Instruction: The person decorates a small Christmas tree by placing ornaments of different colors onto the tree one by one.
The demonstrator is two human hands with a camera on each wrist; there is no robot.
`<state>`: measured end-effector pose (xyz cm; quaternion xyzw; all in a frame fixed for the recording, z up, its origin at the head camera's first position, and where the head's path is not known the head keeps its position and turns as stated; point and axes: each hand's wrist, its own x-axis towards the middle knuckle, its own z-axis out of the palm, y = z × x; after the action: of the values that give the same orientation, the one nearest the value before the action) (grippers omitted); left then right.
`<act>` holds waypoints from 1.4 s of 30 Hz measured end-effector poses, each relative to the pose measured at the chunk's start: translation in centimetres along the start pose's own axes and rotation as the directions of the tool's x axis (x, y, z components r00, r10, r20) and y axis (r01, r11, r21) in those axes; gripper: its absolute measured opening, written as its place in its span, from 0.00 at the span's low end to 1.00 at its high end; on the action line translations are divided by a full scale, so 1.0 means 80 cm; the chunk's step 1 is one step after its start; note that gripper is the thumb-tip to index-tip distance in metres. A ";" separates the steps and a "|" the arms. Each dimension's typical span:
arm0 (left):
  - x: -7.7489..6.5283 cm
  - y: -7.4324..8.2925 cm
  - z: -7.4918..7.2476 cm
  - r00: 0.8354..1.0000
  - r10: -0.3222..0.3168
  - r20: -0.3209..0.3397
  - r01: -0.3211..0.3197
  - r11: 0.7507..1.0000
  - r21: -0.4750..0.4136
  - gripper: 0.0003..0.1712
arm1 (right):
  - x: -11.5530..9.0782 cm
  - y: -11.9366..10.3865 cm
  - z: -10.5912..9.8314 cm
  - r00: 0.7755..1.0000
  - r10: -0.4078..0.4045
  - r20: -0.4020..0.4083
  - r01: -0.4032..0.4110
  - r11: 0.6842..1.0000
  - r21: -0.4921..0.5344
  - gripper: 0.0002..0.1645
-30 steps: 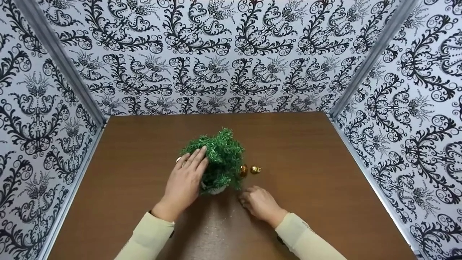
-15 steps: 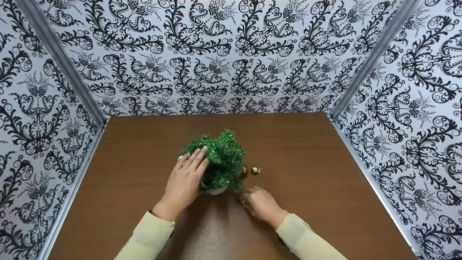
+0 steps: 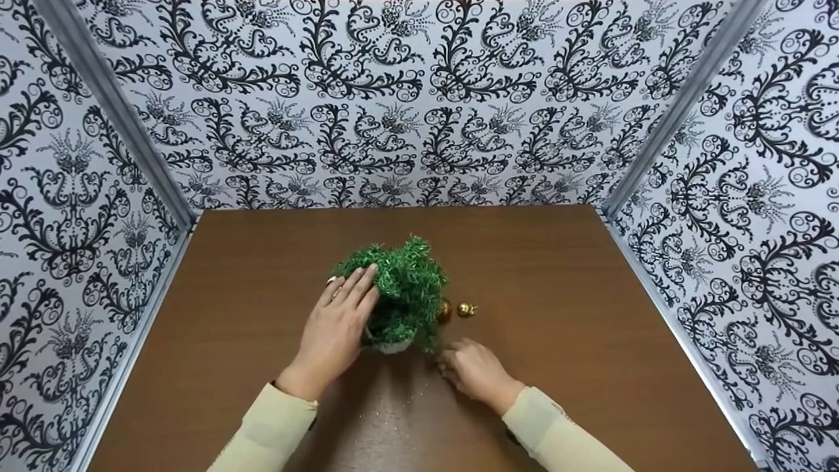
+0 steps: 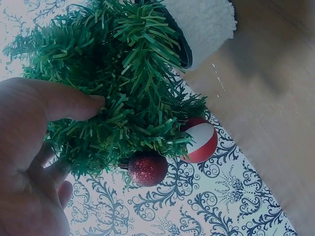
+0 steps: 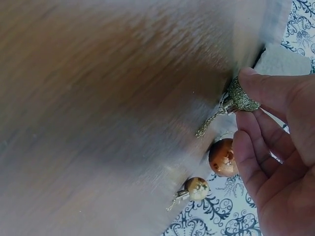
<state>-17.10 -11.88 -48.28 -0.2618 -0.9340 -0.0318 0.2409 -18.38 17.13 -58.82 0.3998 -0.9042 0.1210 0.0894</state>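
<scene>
My left hand [image 3: 337, 328] grips a small artificial Christmas tree [image 3: 409, 282], its fingers over the left side of the green branches. In the left wrist view the thumb [image 4: 74, 101] presses into the foliage. A red glitter bauble [image 4: 147, 168] and a red-and-white bauble [image 4: 202, 141] hang in the branches. Fluffy white covers the tree's base [image 4: 204, 29]. To the right of the tree, my right hand [image 3: 475, 368] is low over the table. Its thumb and fingers pinch a gold glitter bauble [image 5: 241, 98] with a gold string loop, hidden by the hand in the head view.
A copper-coloured bauble [image 3: 444, 311] lies at the tree's right edge, with a smaller shiny gold bauble [image 3: 466, 309] beside it. Glitter specks dot the brown table [image 3: 557, 275] near its front. Patterned walls [image 3: 419, 105] enclose the table at the back and sides.
</scene>
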 end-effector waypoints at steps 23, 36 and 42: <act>0.012 0.018 0.020 0.999 0.041 -0.004 -0.041 0.996 0.076 0.33 | -0.022 0.013 0.005 1.000 0.022 -0.010 -0.022 0.999 0.049 0.08; -0.004 -0.006 0.002 1.000 0.007 -0.013 -0.006 0.998 0.070 0.35 | 0.013 0.002 0.007 0.998 -0.058 -0.020 0.057 0.998 -0.024 0.04; 0.000 0.000 0.004 1.000 0.017 -0.015 -0.016 0.998 0.054 0.33 | 0.003 0.005 0.004 0.997 -0.057 -0.045 0.054 0.997 -0.056 0.05</act>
<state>-17.26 -11.79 -48.60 -0.2625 -0.9305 -0.0068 0.2553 -18.83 17.12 -59.12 0.4192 -0.8934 0.1031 0.1246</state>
